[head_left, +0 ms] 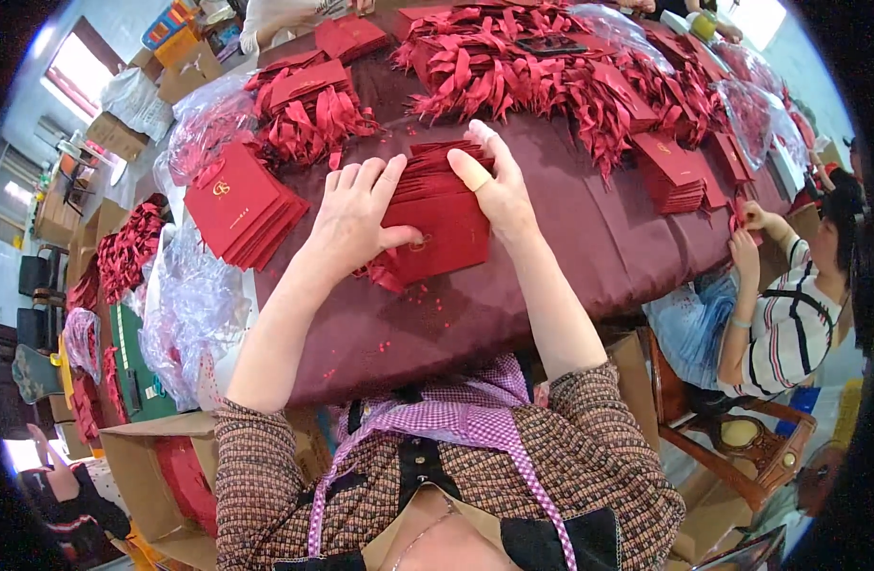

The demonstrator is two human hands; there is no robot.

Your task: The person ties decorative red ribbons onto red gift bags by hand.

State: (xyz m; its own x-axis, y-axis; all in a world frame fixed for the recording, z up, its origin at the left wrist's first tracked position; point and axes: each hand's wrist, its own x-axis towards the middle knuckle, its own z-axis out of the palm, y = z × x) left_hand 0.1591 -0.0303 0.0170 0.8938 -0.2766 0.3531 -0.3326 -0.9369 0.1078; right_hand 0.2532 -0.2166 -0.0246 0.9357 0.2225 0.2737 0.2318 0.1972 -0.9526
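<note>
A thick stack of red paper gift bags stands on the cloth-covered table in front of me, its many edges fanned at the far side. My left hand lies along the stack's left side, thumb on the front bag. Around the right side my right hand holds it, with tan tape on the thumb and a pale cover on a fingertip. Red ribbon pokes out below my left hand. To the left lies another pile of red bags with a gold emblem on top.
Red ribboned bags heap across the table's far side, beside clear plastic wrapping. Small red scraps dot the dark red tablecloth. A person in a striped top sits at the right, handling red material. An open cardboard box stands lower left.
</note>
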